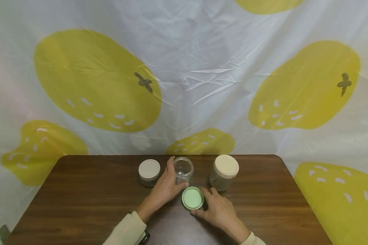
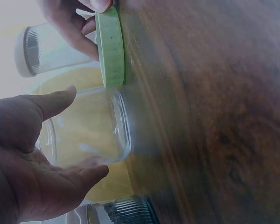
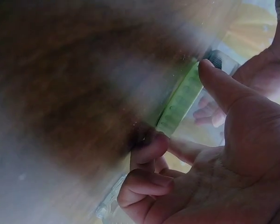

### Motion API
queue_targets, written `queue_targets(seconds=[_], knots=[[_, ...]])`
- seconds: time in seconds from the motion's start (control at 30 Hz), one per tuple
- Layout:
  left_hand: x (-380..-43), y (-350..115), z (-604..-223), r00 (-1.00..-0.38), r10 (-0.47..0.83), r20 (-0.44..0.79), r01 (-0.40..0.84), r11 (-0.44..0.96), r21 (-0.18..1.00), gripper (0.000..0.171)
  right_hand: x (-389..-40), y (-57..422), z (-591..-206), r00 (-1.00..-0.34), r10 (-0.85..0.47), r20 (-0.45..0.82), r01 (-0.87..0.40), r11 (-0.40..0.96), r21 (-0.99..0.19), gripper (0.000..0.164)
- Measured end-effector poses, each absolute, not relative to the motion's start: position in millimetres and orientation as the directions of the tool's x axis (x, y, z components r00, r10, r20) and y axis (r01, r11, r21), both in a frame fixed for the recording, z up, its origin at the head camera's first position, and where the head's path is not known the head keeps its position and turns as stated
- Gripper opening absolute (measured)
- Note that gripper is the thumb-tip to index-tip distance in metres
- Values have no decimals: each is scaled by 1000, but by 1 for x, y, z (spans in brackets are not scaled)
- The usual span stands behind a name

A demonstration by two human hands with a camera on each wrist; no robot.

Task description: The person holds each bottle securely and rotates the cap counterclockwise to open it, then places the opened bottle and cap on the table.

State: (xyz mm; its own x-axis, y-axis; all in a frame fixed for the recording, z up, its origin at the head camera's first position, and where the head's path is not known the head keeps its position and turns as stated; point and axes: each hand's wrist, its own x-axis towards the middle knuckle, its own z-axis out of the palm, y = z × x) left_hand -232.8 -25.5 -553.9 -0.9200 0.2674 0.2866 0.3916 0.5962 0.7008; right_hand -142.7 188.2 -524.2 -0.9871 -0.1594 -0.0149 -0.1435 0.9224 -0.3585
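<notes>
A clear jar with no lid stands upright near the back of the brown table. My left hand is around its left and front sides, thumb and fingers spread apart with the jar between them. In front of the jar, a round green lid lies flat on the tabletop. My right hand pinches this lid by its edge, thumb on the near side and a finger on the far side. The left wrist view shows the green lid edge-on beside the clear jar.
A short jar with a white lid stands left of the left hand. At the back right is a taller jar with a cream lid, just beyond the right hand. Behind the table hangs a white cloth with yellow fruit shapes.
</notes>
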Motion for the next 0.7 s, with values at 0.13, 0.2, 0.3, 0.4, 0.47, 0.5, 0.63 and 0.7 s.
queue_targets(seconds=[0.13,0.2,0.3,0.4,0.47,0.5,0.63,0.7], knots=[[-236,-25,-562,-922,254,293,388,602,698,120,-144,190,-522,-984,-176,-14,-159,920,-357,99],[-233,-25,-559,-927,247,284,376,595,710,120,-143,192,-520,-982,-188,-14,-170,914,-368,101],[-225,-25,-545,-930,246,275,368,583,724,120,-141,196,-516,-979,-205,-20,-180,901,-394,102],[-218,-24,-529,-934,250,254,355,585,729,119,-139,200,-510,-975,-220,-14,-195,890,-411,98],[-214,-22,-520,-937,252,243,349,595,724,118,-136,203,-505,-974,-227,-8,-203,886,-417,94],[-213,-21,-517,-939,250,236,342,606,718,118,-135,204,-502,-973,-229,-3,-207,886,-414,92],[-210,-18,-509,-917,255,307,398,633,664,116,-129,210,-491,-968,-247,33,-239,884,-401,80],[-209,-16,-508,-881,265,391,465,639,613,115,-126,214,-486,-960,-267,84,-278,874,-399,68]])
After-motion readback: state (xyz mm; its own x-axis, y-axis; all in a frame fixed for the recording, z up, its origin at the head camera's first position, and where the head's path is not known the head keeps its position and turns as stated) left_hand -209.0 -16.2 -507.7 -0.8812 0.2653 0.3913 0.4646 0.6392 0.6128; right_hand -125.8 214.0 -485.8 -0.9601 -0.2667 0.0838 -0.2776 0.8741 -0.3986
